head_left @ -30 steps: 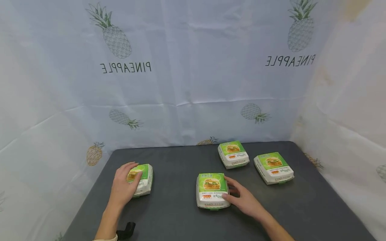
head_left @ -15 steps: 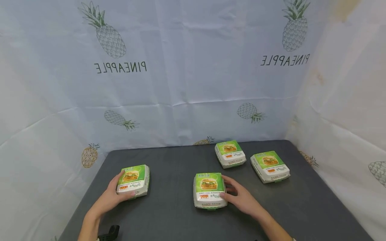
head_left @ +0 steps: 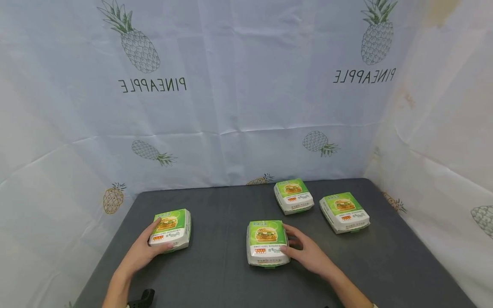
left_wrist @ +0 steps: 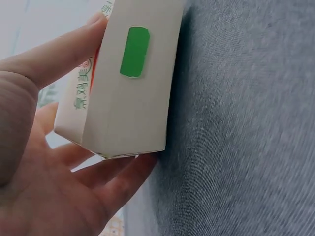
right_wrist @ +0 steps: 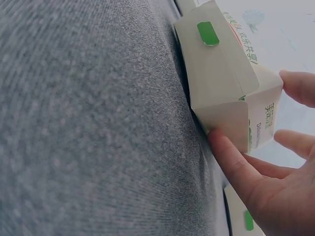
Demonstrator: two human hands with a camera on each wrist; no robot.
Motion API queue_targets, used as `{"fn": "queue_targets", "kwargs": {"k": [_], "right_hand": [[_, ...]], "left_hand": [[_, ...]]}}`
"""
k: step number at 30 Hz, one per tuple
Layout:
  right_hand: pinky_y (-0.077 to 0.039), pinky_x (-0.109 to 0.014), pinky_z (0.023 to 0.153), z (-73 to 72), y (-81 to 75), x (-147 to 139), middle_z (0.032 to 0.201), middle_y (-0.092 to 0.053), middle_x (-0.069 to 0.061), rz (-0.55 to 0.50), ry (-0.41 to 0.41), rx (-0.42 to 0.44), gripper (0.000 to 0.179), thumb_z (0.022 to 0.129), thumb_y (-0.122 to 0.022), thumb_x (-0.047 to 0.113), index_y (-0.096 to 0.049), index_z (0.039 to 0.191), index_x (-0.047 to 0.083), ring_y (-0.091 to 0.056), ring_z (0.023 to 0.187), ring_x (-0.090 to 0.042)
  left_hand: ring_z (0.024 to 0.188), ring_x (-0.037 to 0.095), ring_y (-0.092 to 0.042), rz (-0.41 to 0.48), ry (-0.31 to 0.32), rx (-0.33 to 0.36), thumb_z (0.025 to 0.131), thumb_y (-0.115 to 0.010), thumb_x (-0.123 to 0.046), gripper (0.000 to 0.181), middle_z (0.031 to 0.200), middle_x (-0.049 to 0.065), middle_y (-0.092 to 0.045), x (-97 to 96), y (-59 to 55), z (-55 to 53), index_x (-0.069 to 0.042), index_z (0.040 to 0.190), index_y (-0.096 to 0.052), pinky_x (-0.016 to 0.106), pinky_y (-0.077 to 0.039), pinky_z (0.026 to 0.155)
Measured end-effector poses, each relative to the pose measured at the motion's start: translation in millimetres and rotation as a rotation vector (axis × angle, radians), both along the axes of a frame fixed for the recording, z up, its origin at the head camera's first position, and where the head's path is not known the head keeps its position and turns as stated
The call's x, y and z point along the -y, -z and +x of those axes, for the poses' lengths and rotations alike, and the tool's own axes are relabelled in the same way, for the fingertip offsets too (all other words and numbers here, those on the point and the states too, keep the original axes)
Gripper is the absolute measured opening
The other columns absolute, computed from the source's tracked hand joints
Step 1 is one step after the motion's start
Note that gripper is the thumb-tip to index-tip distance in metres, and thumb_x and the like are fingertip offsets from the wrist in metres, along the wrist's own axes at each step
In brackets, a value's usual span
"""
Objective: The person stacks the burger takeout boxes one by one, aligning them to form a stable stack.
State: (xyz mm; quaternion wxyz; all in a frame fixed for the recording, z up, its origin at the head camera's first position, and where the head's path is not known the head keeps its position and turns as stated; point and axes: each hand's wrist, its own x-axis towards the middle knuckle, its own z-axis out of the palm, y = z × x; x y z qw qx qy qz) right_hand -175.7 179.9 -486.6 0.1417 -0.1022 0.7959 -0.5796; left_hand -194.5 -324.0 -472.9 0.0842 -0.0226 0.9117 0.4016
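Observation:
My left hand (head_left: 139, 252) curls round the left side of a green-and-white burger box (head_left: 175, 226) at the table's left. Its thumb lies over the box's near edge and the other fingers go behind the left side; in the left wrist view the box (left_wrist: 133, 108) sits right at the cloth surface. At the middle, my right hand (head_left: 313, 256) holds the right side of a second burger box (head_left: 265, 252), thumb at the near corner. Fingers (right_wrist: 236, 162) touch this box's (right_wrist: 211, 73) lower side edge in the right wrist view.
Two more burger boxes stand at the back right, one burger box (head_left: 296, 203) near the rear edge and another burger box (head_left: 345, 216) further right. They rest on a dark grey table (head_left: 215, 282). A pineapple-print curtain (head_left: 246, 107) hangs behind and along both sides.
The left hand has drawn back from over the left box's top to its left side and near edge. The right hand stays at the middle box. The view has shifted slightly.

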Motion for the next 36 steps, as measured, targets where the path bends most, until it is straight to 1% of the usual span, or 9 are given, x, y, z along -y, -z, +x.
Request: {"fn": "queue_targets", "kwargs": {"k": [4,10,16,21,24,28,32,36], "right_hand": [[-0.053,-0.045,0.09,-0.5,1.7,0.4,0.152,-0.041,-0.024,-0.006,0.005,-0.001,0.073,0.099,-0.069,0.033,-0.033,0.16,0.014,-0.053,0.128,-0.039],[-0.054,-0.045,0.09,-1.1,4.7,0.7,0.152,-0.041,-0.024,-0.017,0.003,0.0,0.073,0.099,-0.069,0.032,-0.033,0.16,0.014,-0.053,0.129,-0.039],[-0.054,-0.044,0.09,-0.7,4.3,1.1,0.152,-0.041,-0.024,-0.016,0.005,0.004,0.073,0.099,-0.069,0.033,-0.033,0.16,0.014,-0.053,0.129,-0.039],[-0.053,-0.043,0.09,-0.4,3.7,0.8,0.152,-0.041,-0.024,-0.023,0.002,0.005,0.073,0.099,-0.069,0.032,-0.033,0.16,0.013,-0.053,0.128,-0.038],[-0.053,-0.043,0.09,-0.4,3.8,0.8,0.152,-0.041,-0.024,-0.03,-0.002,0.006,0.073,0.1,-0.069,0.031,-0.033,0.16,0.013,-0.053,0.128,-0.038],[-0.054,-0.043,0.09,-1.0,4.1,0.7,0.152,-0.041,-0.024,-0.034,-0.007,0.004,0.073,0.1,-0.068,0.032,-0.033,0.16,0.013,-0.053,0.129,-0.039],[-0.054,-0.043,0.09,-1.1,4.2,0.8,0.152,-0.041,-0.024,-0.036,-0.008,-0.004,0.073,0.1,-0.069,0.031,-0.033,0.16,0.013,-0.053,0.129,-0.039],[-0.054,-0.043,0.09,-0.3,3.5,0.5,0.152,-0.041,-0.024,-0.034,-0.003,-0.003,0.073,0.099,-0.069,0.031,-0.033,0.16,0.013,-0.053,0.129,-0.039]], "left_hand": [[0.141,0.043,-0.029,-0.02,-0.023,-0.009,0.088,-0.078,-0.05,0.109,0.164,0.029,-0.012,-6.7,0.6,-0.5,-0.012,0.165,-0.011,0.061,-0.032,0.106],[0.141,0.042,-0.03,-0.014,-0.038,-0.035,0.088,-0.076,-0.053,0.107,0.164,0.028,-0.016,-18.2,-0.4,-0.6,-0.015,0.165,-0.013,0.062,-0.033,0.106],[0.137,0.039,-0.035,-0.002,-0.031,-0.1,0.087,-0.077,-0.054,0.105,0.163,0.025,-0.02,-31.6,-3.4,0.0,-0.016,0.165,-0.019,0.059,-0.035,0.104],[0.14,0.04,-0.033,-0.003,-0.025,-0.176,0.085,-0.079,-0.053,0.102,0.164,0.023,-0.021,-42.5,-7.0,-0.5,-0.016,0.163,-0.024,0.06,-0.034,0.105],[0.142,0.042,-0.03,-0.006,-0.013,-0.213,0.086,-0.078,-0.052,0.101,0.164,0.023,-0.019,-49.3,-10.0,0.6,-0.015,0.163,-0.024,0.062,-0.034,0.105],[0.141,0.044,-0.031,0.011,0.014,-0.274,0.089,-0.078,-0.047,0.096,0.163,0.024,-0.019,-58.8,-14.3,2.7,-0.014,0.162,-0.025,0.064,-0.035,0.103],[0.14,0.043,-0.031,0.035,0.043,-0.327,0.089,-0.078,-0.044,0.094,0.164,0.022,-0.018,-68.3,-18.9,4.6,-0.017,0.162,-0.026,0.063,-0.036,0.101],[0.139,0.041,-0.033,0.058,0.068,-0.352,0.089,-0.079,-0.042,0.092,0.165,0.019,-0.017,-77.5,-22.3,6.8,-0.02,0.162,-0.027,0.06,-0.038,0.099]]}}
